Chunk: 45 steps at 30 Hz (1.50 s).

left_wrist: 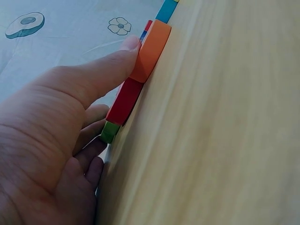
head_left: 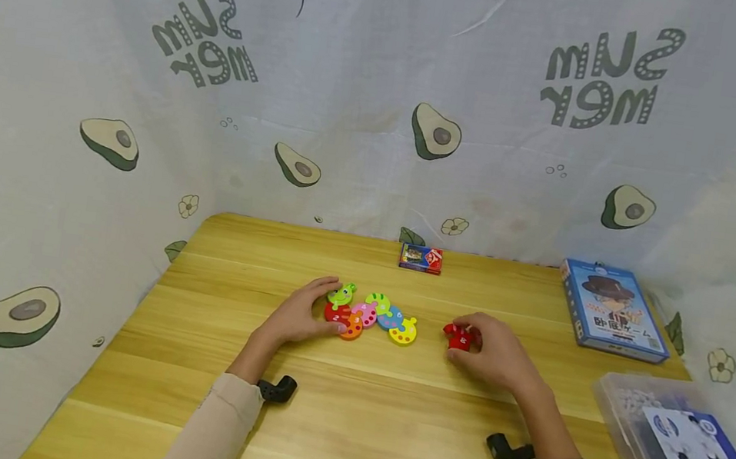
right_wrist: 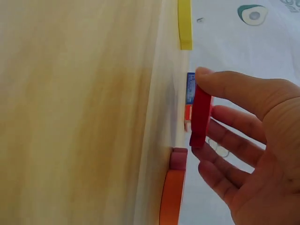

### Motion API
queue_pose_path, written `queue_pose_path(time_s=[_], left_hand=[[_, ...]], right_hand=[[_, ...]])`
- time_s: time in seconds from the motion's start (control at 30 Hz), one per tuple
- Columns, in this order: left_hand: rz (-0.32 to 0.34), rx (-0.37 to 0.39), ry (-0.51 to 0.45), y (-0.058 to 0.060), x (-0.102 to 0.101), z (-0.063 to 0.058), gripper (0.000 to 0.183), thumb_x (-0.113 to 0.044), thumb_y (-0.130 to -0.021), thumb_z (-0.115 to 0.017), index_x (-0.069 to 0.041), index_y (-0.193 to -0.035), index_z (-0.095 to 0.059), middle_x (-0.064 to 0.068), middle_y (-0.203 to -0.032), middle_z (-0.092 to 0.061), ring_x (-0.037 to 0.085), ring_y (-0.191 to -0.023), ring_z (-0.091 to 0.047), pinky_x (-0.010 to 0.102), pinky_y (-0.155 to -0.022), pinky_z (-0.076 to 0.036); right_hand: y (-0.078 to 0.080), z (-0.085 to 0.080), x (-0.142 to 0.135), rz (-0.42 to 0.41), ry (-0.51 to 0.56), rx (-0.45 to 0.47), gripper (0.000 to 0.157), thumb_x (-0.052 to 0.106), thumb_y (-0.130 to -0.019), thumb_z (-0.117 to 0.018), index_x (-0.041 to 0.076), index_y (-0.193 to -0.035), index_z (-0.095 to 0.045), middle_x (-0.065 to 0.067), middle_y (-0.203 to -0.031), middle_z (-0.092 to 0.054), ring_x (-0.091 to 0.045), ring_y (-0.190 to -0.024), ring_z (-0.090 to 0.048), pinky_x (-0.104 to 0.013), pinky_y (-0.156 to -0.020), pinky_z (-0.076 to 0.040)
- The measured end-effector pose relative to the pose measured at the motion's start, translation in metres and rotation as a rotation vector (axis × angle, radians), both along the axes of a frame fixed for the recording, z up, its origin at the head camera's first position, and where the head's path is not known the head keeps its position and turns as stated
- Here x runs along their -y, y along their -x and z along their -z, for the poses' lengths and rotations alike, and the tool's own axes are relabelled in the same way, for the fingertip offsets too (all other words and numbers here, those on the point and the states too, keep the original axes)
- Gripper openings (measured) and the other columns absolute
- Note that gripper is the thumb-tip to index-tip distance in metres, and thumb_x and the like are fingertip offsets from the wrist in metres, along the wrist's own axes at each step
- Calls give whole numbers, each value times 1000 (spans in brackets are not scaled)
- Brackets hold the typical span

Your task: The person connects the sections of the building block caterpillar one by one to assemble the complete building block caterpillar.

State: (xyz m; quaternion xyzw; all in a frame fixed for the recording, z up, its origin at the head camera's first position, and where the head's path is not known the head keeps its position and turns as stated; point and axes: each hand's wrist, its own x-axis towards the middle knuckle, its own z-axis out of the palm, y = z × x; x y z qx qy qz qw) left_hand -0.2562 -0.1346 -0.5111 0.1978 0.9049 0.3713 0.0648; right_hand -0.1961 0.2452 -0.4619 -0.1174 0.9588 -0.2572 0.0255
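A row of joined, numbered wooden caterpillar puzzle pieces [head_left: 365,314] lies on the table, winding from a smiling green head [head_left: 341,295] through red, orange, pink, green and blue to a yellow piece [head_left: 404,332]. My left hand [head_left: 302,314] holds its left end: the thumb lies on the orange piece [left_wrist: 152,51], the fingers round by the green head. To the right, my right hand [head_left: 495,351] pinches a loose red puzzle piece [right_wrist: 201,115] between thumb and fingers, raised on edge. Below it in the right wrist view are an orange piece [right_wrist: 172,197] and a pink piece [right_wrist: 178,159].
A small red and blue card box [head_left: 421,259] lies at the back edge of the wooden table [head_left: 342,428]. A blue game box [head_left: 616,309] sits at the back right, with a clear plastic case [head_left: 633,443] in front of it. A printed curtain [head_left: 370,106] hangs behind.
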Motion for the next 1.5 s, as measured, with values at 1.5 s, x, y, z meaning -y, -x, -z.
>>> queue_pose_path(time_s=[1.5], left_hand=[[-40,-23,51,0,-2,-3,99,-56,-78,-84,-20,-160,-41,0,-168,-33,32,-154,-33,58,-123,-32]], right_hand=[[36,4,59,-107,60,16,38,9,-92,-77,8,-129,-69,-16,-137,-64,-35,-121,-62,-53,-105,-53]])
